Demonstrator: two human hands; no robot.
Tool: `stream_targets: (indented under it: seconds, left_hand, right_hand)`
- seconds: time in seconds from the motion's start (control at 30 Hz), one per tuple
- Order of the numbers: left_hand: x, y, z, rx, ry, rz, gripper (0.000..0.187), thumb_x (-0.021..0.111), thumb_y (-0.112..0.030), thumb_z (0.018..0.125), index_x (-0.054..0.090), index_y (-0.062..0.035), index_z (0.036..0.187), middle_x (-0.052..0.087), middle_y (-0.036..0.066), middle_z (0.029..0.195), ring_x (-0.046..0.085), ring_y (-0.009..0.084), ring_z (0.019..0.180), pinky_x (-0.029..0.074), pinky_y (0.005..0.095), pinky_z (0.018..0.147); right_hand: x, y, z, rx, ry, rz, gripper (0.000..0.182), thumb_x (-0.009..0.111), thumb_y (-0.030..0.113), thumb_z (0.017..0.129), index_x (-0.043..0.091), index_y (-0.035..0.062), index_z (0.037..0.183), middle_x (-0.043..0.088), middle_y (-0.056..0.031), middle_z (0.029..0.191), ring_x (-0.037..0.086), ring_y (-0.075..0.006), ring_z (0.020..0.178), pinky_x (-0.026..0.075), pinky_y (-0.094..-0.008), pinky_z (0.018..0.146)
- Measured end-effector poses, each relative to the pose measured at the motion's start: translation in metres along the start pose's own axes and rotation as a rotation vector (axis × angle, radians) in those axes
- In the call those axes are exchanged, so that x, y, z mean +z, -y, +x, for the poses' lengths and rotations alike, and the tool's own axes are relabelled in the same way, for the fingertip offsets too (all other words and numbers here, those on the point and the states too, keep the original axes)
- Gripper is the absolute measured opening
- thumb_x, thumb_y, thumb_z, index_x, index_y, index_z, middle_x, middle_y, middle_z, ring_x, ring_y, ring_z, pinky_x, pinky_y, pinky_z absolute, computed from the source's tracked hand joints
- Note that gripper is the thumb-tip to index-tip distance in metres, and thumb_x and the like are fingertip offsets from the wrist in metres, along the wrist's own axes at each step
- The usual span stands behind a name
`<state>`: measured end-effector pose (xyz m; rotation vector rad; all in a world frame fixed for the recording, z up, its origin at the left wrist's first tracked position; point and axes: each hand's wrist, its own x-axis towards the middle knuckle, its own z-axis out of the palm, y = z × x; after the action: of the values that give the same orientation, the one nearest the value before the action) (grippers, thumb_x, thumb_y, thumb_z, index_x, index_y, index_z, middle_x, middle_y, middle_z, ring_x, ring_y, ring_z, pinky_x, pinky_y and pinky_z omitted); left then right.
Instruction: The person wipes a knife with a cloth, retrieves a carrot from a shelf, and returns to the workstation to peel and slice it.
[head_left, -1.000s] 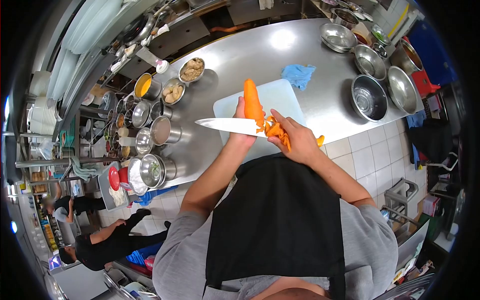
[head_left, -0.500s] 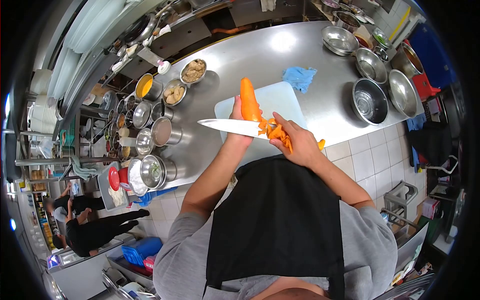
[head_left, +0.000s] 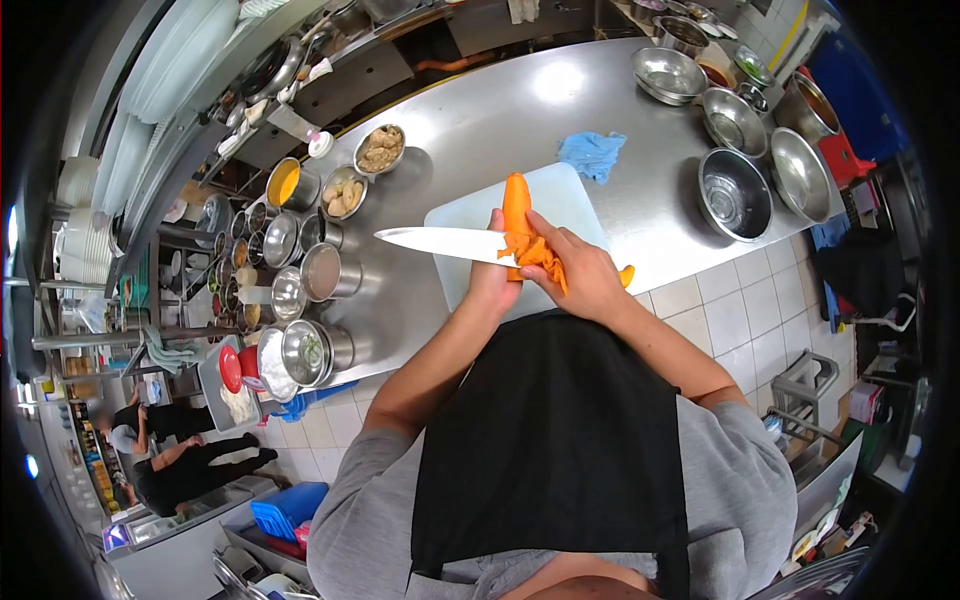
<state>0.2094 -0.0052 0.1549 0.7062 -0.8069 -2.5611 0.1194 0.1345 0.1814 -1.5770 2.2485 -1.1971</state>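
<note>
stainless steel counter (head_left: 520, 110) across the upper frame, shiny and wide, with a row of small metal pots (head_left: 300, 270) along its left edge and four steel bowls (head_left: 737, 192) grouped at its right end. pale cutting board (head_left: 560, 195) near the counter's front edge, just ahead of a black apron (head_left: 560, 450). blue cloth (head_left: 592, 152) lying crumpled just beyond the board's far corner. long knife (head_left: 440, 241) held level over the board, blade pointing left, handle hidden in the left hand (head_left: 492, 275), fist wrapped tight around it. right hand (head_left: 580, 275) curled around the lower end of a carrot (head_left: 516, 205), fingers closed on it, tip aimed away from the body above the board. thin orange peelings (head_left: 545, 258) bunched between blade and right fingers, hanging at the carrot's near end.
</note>
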Motion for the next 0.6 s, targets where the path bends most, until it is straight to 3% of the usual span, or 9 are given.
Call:
stream_targets:
  seconds: [0.33,0.37,0.43,0.5,0.57,0.6]
  left_hand:
    - [-0.015,0.017,-0.001,0.05,0.034,0.092,0.046,0.046,-0.043,0.106,0.049,-0.0048,0.133,0.057,0.006,0.128,0.057,0.0211,0.118,0.049,0.0372,0.1]
    - [-0.013,0.02,-0.005,0.051,0.035,0.092,0.046,0.046,-0.043,0.106,0.049,-0.0048,0.133,0.057,0.006,0.128,0.057,0.0211,0.118,0.049,0.0372,0.1]
    - [-0.001,0.025,-0.015,0.016,-0.074,0.124,0.046,0.046,-0.044,0.105,0.052,-0.0049,0.128,0.061,0.007,0.117,0.063,0.0203,0.106,0.054,0.0356,0.086]
    - [-0.008,0.019,-0.018,-0.046,0.0,0.138,0.047,0.046,-0.048,0.104,0.053,-0.007,0.127,0.061,0.007,0.114,0.062,0.0209,0.102,0.054,0.0368,0.081]
    - [-0.013,0.018,-0.014,-0.089,0.053,0.119,0.049,0.044,-0.054,0.103,0.054,-0.0109,0.126,0.062,0.006,0.105,0.06,0.0207,0.089,0.052,0.037,0.067]
    - [-0.014,0.017,-0.011,-0.084,0.054,0.116,0.049,0.044,-0.054,0.103,0.054,-0.0109,0.126,0.062,0.006,0.105,0.06,0.0207,0.089,0.052,0.037,0.067]
  right_hand:
    - [0.002,0.002,0.01,0.031,-0.045,-0.007,0.076,0.066,0.047,0.091,0.037,0.0115,0.152,0.067,-0.0173,0.1,0.067,-0.0383,0.079,0.055,-0.0447,0.069]
    - [0.0,0.001,0.014,0.068,-0.053,-0.01,0.074,0.067,0.044,0.091,0.039,0.0108,0.151,0.067,-0.0184,0.109,0.067,-0.0385,0.088,0.055,-0.0441,0.075]
    - [-0.005,-0.002,0.023,0.105,-0.059,-0.014,0.072,0.068,0.041,0.091,0.041,0.0102,0.15,0.066,-0.0194,0.118,0.067,-0.0388,0.096,0.055,-0.0436,0.081]
    - [-0.011,-0.009,0.034,0.144,-0.108,0.057,0.07,0.069,0.04,0.091,0.043,0.009,0.149,0.066,-0.0207,0.12,0.067,-0.0398,0.101,0.054,-0.0434,0.085]
    - [-0.012,-0.016,0.037,0.12,-0.133,0.058,0.071,0.069,0.042,0.091,0.044,0.0088,0.148,0.066,-0.0206,0.115,0.067,-0.0399,0.097,0.055,-0.044,0.082]
    - [-0.013,-0.019,0.038,0.091,-0.156,0.06,0.072,0.069,0.044,0.09,0.044,0.0085,0.148,0.067,-0.0206,0.11,0.067,-0.04,0.093,0.055,-0.0446,0.079]
